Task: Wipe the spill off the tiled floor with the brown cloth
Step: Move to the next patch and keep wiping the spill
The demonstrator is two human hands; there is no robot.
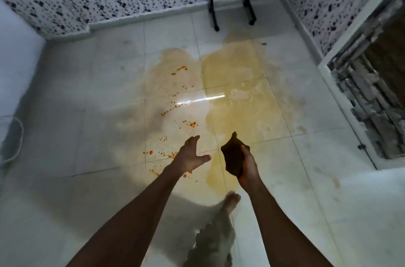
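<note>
1. Head view is showing me both arms reaching out over the floor [306,168], with the spill [230,82] spreading ahead of them, a wide tan pool with orange flecks [190,124] along its left side.
2. I am seeing the right hand [248,168] clenching around the cloth [232,157], bunched in the fist and held in the air above the near edge of the pool, not yet touching the tiles.
3. I am seeing the left hand [191,154] hanging empty beside it, fingers spread and grasping nothing.
4. I am judging the cloth as light, soft and limp: it is crumpling in the grip, one corner poking up.
5. I am thinking a flat palm over an opened-out cloth would suit wiping better than this pinch at the middle.
6. I am expecting it to grow heavy and slick once soaked, and the wet glossy tiles to be slippery near the bare foot [231,200].
</note>
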